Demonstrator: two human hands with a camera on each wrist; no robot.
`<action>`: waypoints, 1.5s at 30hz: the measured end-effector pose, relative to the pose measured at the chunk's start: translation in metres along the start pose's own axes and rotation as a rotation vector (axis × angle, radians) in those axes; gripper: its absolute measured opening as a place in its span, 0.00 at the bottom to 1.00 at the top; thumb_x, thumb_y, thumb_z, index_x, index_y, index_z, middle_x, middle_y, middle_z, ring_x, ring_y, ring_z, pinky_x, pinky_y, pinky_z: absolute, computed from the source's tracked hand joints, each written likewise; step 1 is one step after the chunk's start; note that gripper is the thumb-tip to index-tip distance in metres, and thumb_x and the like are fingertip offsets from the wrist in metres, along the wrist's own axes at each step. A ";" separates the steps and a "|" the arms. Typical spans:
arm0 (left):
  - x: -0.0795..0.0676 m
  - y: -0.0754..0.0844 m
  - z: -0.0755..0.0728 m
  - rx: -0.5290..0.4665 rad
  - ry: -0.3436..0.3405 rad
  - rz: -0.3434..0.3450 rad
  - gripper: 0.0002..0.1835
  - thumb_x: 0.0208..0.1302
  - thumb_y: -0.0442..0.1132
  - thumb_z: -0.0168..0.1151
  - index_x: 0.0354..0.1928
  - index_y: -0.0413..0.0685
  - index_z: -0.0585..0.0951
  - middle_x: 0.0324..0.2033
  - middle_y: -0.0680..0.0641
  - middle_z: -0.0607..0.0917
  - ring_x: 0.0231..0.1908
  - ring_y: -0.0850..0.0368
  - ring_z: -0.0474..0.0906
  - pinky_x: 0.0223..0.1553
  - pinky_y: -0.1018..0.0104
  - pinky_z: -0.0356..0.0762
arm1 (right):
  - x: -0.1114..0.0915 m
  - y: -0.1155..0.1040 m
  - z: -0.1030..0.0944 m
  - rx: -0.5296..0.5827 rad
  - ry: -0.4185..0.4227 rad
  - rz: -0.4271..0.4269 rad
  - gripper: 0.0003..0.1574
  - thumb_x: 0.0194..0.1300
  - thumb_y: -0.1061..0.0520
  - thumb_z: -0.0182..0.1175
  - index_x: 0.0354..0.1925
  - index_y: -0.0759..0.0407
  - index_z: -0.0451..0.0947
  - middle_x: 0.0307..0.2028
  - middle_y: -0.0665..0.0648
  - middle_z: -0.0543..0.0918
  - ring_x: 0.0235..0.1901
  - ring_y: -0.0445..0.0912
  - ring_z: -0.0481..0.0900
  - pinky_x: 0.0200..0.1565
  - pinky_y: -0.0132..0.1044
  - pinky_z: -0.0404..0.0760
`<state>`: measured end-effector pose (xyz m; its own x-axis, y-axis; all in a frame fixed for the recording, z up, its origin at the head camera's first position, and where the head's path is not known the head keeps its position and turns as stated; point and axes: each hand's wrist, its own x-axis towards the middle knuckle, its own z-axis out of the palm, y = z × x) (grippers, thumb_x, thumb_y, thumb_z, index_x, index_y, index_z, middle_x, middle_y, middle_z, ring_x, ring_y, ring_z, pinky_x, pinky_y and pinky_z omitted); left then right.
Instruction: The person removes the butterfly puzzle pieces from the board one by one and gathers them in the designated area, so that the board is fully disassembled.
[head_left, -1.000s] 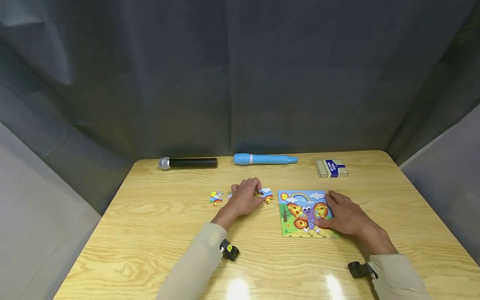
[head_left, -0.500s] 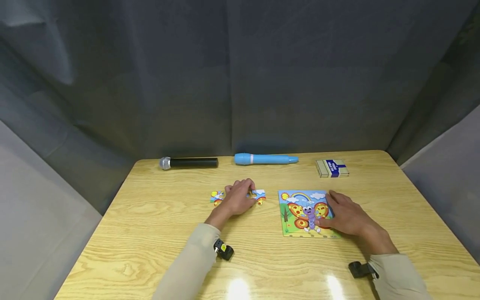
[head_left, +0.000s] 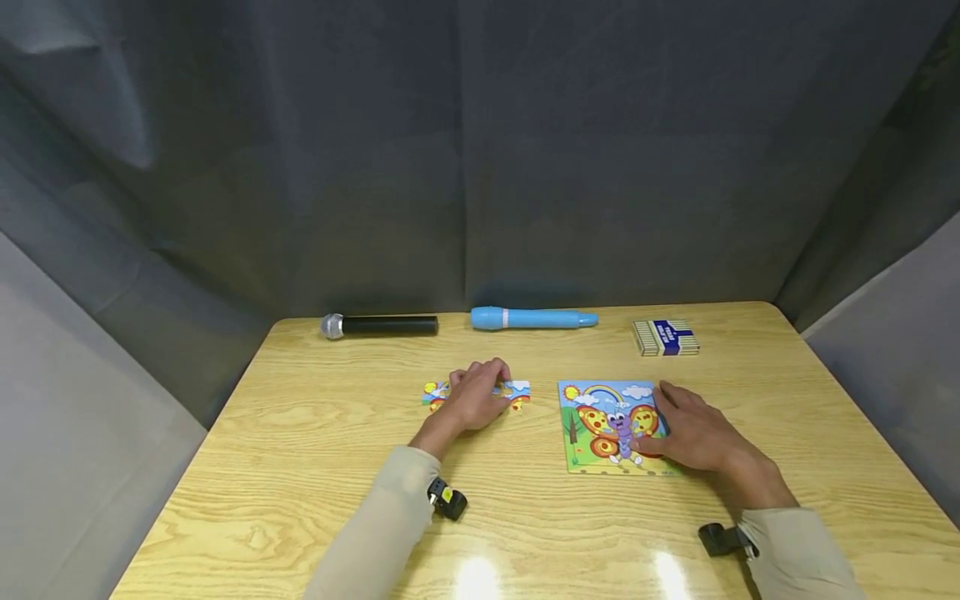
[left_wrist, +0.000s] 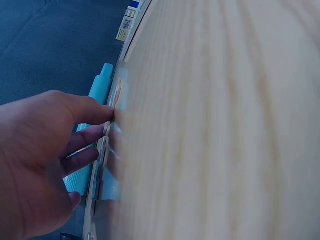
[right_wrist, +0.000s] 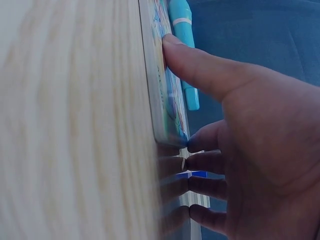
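My left hand [head_left: 477,397] is bent over a short row of joined jigsaw pieces. Its thumb and index finger pinch the right-hand jigsaw piece [head_left: 519,390], which shows cloud and sky. A left-end piece [head_left: 432,390] with a yellow sun sticks out past the hand; the middle of the row is mostly hidden beneath it. To the right lies a square butterfly puzzle [head_left: 600,429] with a rainbow. My right hand [head_left: 693,429] rests over its right side, the thumb [right_wrist: 182,52] on the picture and the other fingers [right_wrist: 207,186] down at the table past its edge.
Along the back of the wooden table [head_left: 300,475] lie a black microphone [head_left: 386,326] with a silver head and a blue pen-shaped tube [head_left: 536,318]. A striped box [head_left: 666,337] with a blue band is at back right. Dark cloth [head_left: 360,167] hangs behind.
The left hand has slid the right-hand jigsaw piece leftward, up against the others in the row. The right hand and butterfly puzzle have stayed put.
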<state>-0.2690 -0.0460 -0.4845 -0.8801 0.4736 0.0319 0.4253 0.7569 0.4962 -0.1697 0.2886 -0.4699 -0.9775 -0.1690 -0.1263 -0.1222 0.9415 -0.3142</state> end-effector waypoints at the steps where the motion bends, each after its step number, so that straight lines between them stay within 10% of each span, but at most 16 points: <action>1: 0.000 0.000 0.000 0.001 0.000 0.001 0.14 0.63 0.42 0.62 0.49 0.54 0.72 0.48 0.53 0.80 0.51 0.55 0.69 0.52 0.51 0.51 | 0.000 0.000 0.000 0.003 -0.001 0.001 0.70 0.54 0.25 0.60 0.71 0.75 0.50 0.71 0.76 0.51 0.69 0.71 0.50 0.63 0.69 0.55; 12: -0.002 0.016 0.004 0.031 0.041 0.016 0.22 0.63 0.44 0.59 0.59 0.58 0.70 0.55 0.55 0.76 0.55 0.56 0.69 0.57 0.50 0.56 | 0.002 0.005 0.000 0.050 -0.020 0.017 0.68 0.57 0.25 0.57 0.72 0.73 0.49 0.72 0.76 0.49 0.69 0.72 0.48 0.63 0.70 0.52; 27: -0.005 0.066 0.028 0.177 -0.066 0.080 0.27 0.65 0.57 0.57 0.65 0.64 0.70 0.61 0.58 0.72 0.61 0.59 0.66 0.55 0.54 0.61 | -0.001 -0.006 0.006 0.026 0.035 -0.074 0.56 0.61 0.28 0.54 0.73 0.61 0.56 0.72 0.73 0.53 0.69 0.71 0.51 0.62 0.70 0.55; 45: -0.002 0.095 0.049 0.225 -0.091 0.022 0.28 0.57 0.62 0.63 0.60 0.68 0.75 0.55 0.60 0.71 0.49 0.63 0.64 0.45 0.57 0.56 | -0.009 -0.026 0.009 -0.054 0.055 -0.137 0.44 0.62 0.36 0.61 0.67 0.59 0.67 0.67 0.71 0.63 0.66 0.70 0.59 0.58 0.68 0.64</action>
<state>-0.2165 0.0475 -0.4797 -0.8519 0.5219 -0.0430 0.4892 0.8225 0.2901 -0.1559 0.2625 -0.4693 -0.9588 -0.2822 -0.0331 -0.2628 0.9251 -0.2741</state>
